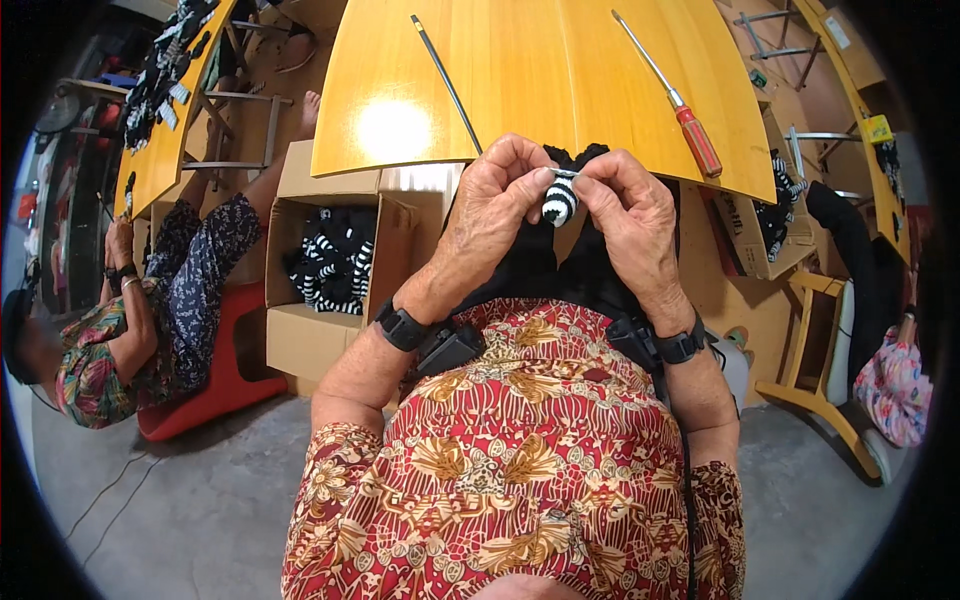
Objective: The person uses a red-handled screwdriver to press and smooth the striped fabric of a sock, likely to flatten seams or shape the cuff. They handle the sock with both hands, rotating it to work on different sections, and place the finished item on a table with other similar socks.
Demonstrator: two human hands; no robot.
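Just off the front edge of the yellow wooden table (545, 70), my two hands hold a small black-and-white striped knitted piece (559, 203) between them. My left hand (485, 205) pinches its pale upper edge between thumb and forefinger. On the opposite side, the thumb and fingers of my right hand (632, 215) are closed on the same edge. The rounded striped part hangs down between my thumbs. Black fabric bunches up behind my fingertips; whether it belongs to the same piece I cannot tell.
On the table lie a thin dark rod (447, 80) and a red-handled screwdriver (693, 135). An open cardboard box (315, 345) with striped knitwear stands left of my legs, another box (745, 235) right. A person (130, 330) sits at left, another (893, 385) at far right.
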